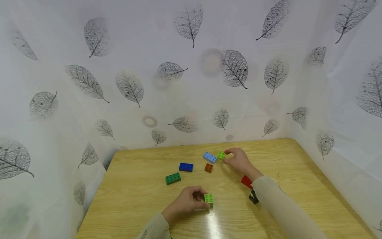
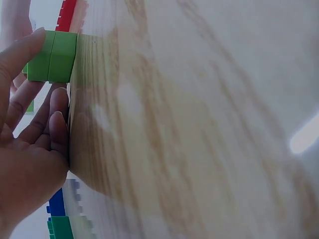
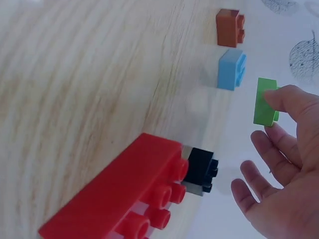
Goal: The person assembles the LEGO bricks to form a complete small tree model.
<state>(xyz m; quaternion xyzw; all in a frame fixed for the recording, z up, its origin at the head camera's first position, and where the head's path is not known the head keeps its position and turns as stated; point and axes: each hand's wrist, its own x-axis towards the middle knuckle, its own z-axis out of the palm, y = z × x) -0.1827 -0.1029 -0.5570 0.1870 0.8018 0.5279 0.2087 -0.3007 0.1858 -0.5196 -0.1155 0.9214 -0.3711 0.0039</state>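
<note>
Near the front of the table my left hand (image 1: 188,199) pinches a lime green block (image 1: 209,199) between thumb and fingers. The left wrist view shows it as two lime green bricks (image 2: 52,57) stacked together, low over the wood. Farther back, my right hand (image 1: 238,161) pinches another lime green brick (image 1: 221,155) by thumb and forefinger. In the right wrist view this single brick (image 3: 265,102) has its studs turned toward the palm side, and the other fingers are loosely bent. A light blue brick (image 1: 210,157) is just left of it, with an orange-brown brick (image 1: 209,168) nearby.
A dark blue brick (image 1: 186,167) and a dark green brick (image 1: 173,178) lie left of centre. Beside the right forearm are a red brick (image 1: 246,182) and a black brick (image 1: 254,198), partly hidden by the sleeve. Leaf-patterned curtains (image 1: 185,99) surround the wooden table (image 1: 134,199).
</note>
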